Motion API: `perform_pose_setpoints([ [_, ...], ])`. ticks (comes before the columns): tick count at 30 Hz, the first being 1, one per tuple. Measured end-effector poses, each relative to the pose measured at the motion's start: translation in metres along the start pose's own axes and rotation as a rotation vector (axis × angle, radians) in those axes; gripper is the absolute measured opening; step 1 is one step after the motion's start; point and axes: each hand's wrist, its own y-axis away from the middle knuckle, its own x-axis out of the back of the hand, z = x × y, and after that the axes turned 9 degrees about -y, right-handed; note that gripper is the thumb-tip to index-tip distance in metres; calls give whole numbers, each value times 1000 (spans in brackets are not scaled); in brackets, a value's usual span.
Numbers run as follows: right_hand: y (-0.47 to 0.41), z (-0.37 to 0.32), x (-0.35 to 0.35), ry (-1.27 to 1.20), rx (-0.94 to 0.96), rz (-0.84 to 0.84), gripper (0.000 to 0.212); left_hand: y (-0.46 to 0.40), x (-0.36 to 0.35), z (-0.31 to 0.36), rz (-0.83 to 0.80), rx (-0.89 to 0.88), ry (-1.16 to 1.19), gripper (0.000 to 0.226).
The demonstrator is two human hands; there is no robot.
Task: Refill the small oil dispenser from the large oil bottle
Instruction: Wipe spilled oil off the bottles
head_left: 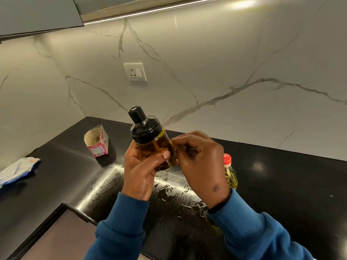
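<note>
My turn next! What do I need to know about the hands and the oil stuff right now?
Left hand: grips the small oil dispenser round its glass body, held up above the black counter, tilted, black lid on.
Right hand: fingers curled, pinching at the dispenser's side; what they pinch is hidden.
Large oil bottle: stands on the counter behind the right wrist, red cap on.
Done: the dispenser already holds some oil. Wet smears lie on the counter below the hands.
Left: both lids are on, so open them, pour, then close up. Probably wipe the counter too.
</note>
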Motion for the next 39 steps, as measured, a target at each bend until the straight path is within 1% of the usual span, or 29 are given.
perform_pose_setpoints([
  [2, -6, -12, 0, -77, 26, 19, 15, 4, -2, -1, -26, 17, -19, 65],
  [3, -9, -17, 0, -102, 50, 36, 14, 5, -4, -3, -39, 22, -34, 62],
  [6, -19, -19, 2, -118, 110, 82, 12, 7, -5, -6, -55, 19, -80, 62],
  [8, -20, -10, 5, -109, 76, 75, 14, 6, -4, -8, -40, 6, -85, 62],
  [12, 0, 10, 3, -18, -88, -6, 20, 2, 1, -9, 8, -50, -103, 61],
  [14, 9, 17, 2, 33, -152, -37, 21, 1, 4, -8, 16, -58, -106, 64],
  [16, 12, 17, 2, 52, -179, -52, 18, 1, 5, -9, 20, -43, -94, 70],
  [20, 2, -1, 2, 12, -99, -43, 16, 5, 5, -17, -11, -21, -96, 79],
  [23, -14, -11, 0, -44, -30, 21, 15, 11, 3, -24, -43, -17, -120, 75],
  [26, -21, -6, -2, -52, -28, 58, 14, 12, 0, -24, -84, -69, -152, 73],
  [30, -3, 6, 1, -36, -126, -13, 18, 8, 2, -14, -111, -177, -152, 73],
  [32, 7, 12, 2, -20, -169, -28, 19, 5, 4, -11, -98, -230, -187, 81],
  [35, 12, 12, 3, -1, -182, -35, 17, 1, 7, -12, -91, -231, -202, 96],
  [39, 2, -2, 7, -42, -110, 12, 17, 5, 3, -22, -113, -216, -189, 95],
])
